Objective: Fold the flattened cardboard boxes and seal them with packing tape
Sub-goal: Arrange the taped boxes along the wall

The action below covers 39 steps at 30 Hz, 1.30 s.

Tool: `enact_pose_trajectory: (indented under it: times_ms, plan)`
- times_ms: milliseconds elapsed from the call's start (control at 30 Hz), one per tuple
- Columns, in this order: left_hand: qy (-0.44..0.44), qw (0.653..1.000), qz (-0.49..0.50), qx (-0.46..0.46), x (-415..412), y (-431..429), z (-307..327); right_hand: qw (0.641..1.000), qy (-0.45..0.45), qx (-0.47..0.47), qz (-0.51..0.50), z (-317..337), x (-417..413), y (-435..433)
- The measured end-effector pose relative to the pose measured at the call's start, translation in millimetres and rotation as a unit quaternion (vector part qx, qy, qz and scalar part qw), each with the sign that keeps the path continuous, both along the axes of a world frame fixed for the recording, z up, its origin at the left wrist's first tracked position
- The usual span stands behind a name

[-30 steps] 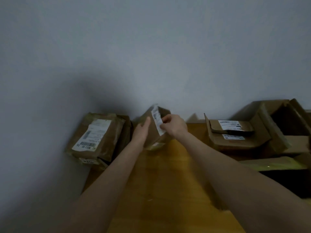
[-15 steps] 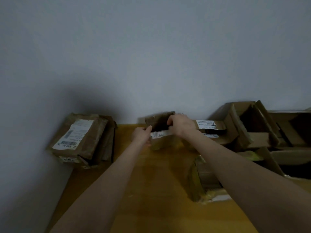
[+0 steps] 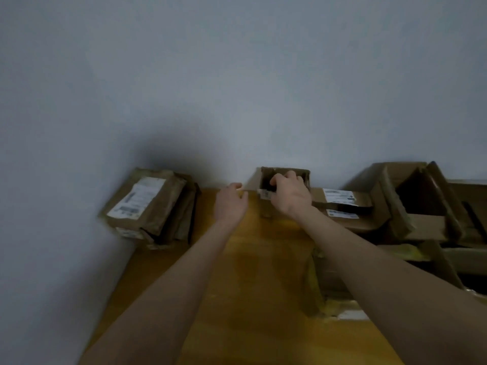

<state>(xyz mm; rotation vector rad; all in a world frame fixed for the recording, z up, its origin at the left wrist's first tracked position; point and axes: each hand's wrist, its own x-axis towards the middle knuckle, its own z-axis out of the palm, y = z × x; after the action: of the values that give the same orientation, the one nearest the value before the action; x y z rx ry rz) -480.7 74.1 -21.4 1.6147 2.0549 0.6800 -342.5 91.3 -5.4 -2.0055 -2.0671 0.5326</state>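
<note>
Fingers (image 3: 283,178) of the right hand (image 3: 291,198) curl over the near rim of the small box (image 3: 266,208), gripping it. The left hand (image 3: 230,204) has let go and lies relaxed just beside it. A second ago both hands held the box tilted. Now it stands mid-frame on the table (image 3: 250,285) by the wall, probably shaped and awaiting tape.

One head-worn view reaches me. It faces down over a yellow wooden tabletop (image 3: 263,259) toward a grey wall (image 3: 237,75).
</note>
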Motion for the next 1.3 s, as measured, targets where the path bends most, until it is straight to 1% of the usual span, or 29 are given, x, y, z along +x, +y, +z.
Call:
enact_pose_trajectory:
  times_ms: [67, 133, 200, 267, 367, 467, 500, 567, 600, 667, 700, 767, 833, 900, 967, 1000, 1033, 1100, 1167, 1200, 1300]
  plan:
    - [0.089, 0.994, 0.005, 0.060, -29.8, -15.7, 8.2, 0.999, 0.020, -0.009, 0.025, 1.0, -29.4, -1.5]
    - [0.154, 0.981, 0.032, 0.111, -65.9, -27.6, 17.2, 0.996, 0.074, -0.024, 0.045, 4.1, -63.8, -5.6]
    - [0.205, 0.970, 0.070, 0.109, -107.0, -35.4, 24.7, 0.983, 0.165, -0.056, 0.052, 7.9, -97.8, -11.6]
    - [0.227, 0.965, 0.111, 0.065, -148.8, -40.0, 25.9, 0.956, 0.270, -0.112, 0.034, 9.2, -129.3, -18.8]
    - [0.213, 0.966, 0.147, 0.013, -199.9, -40.0, 22.1, 0.893, 0.399, -0.206, -0.028, 2.0, -172.0, -25.6]
    - [0.227, 0.965, 0.124, -0.049, -231.2, -37.4, 17.1, 0.818, 0.496, -0.279, -0.081, -10.7, -212.5, -27.3]
    - [0.240, 0.963, 0.113, -0.054, -237.0, -38.2, 15.1, 0.800, 0.514, -0.295, -0.090, -13.9, -224.4, -28.6]
    - [0.248, 0.963, 0.100, -0.037, -242.9, -39.9, 14.3, 0.781, 0.535, -0.303, -0.104, -15.5, -242.7, -30.3]
    - [0.236, 0.966, 0.104, -0.028, -243.7, -40.5, 15.5, 0.777, 0.546, -0.291, -0.118, -15.0, -247.7, -29.7]
    - [0.175, 0.976, 0.132, -0.003, -246.8, -39.3, 21.1, 0.765, 0.579, -0.247, -0.137, -5.1, -248.7, -27.2]
    - [0.129, 0.981, 0.145, 0.014, -247.6, -37.5, 25.8, 0.767, 0.588, -0.221, -0.131, 4.1, -244.8, -25.7]
    - [0.011, 0.986, 0.155, 0.058, -245.0, -34.4, 37.3, 0.800, 0.570, -0.169, -0.079, 25.2, -233.0, -25.1]
    - [-0.102, 0.977, 0.157, 0.104, -236.0, -32.8, 53.4, 0.850, 0.516, -0.106, 0.000, 46.3, -220.5, -27.2]
    - [-0.156, 0.960, 0.169, 0.158, -224.3, -35.6, 72.8, 0.901, 0.426, -0.031, 0.069, 62.6, -207.0, -32.4]
    - [-0.174, 0.945, 0.178, 0.214, -215.1, -41.0, 89.2, 0.944, 0.306, 0.039, 0.113, 73.5, -189.5, -38.3]
    - [-0.181, 0.941, 0.176, 0.223, -211.1, -44.3, 95.3, 0.960, 0.240, 0.056, 0.131, 77.0, -179.4, -43.1]
    - [-0.186, 0.944, 0.165, 0.216, -207.3, -47.0, 98.9, 0.971, 0.176, 0.065, 0.146, 80.9, -169.2, -49.4]
    - [-0.173, 0.965, 0.117, 0.156, -195.6, -54.0, 97.4, 0.980, 0.068, 0.079, 0.172, 85.6, -148.0, -65.2]
    - [-0.132, 0.983, 0.073, 0.102, -178.9, -66.9, 86.3, 0.978, 0.007, 0.082, 0.189, 83.2, -128.3, -85.0]
    - [-0.118, 0.986, 0.075, 0.090, -169.2, -74.2, 78.4, 0.979, -0.015, 0.076, 0.191, 78.0, -118.0, -95.4]
    - [-0.104, 0.983, 0.128, 0.081, -138.7, -91.3, 50.2, 0.981, -0.091, 0.050, 0.163, 60.6, -85.8, -122.2]
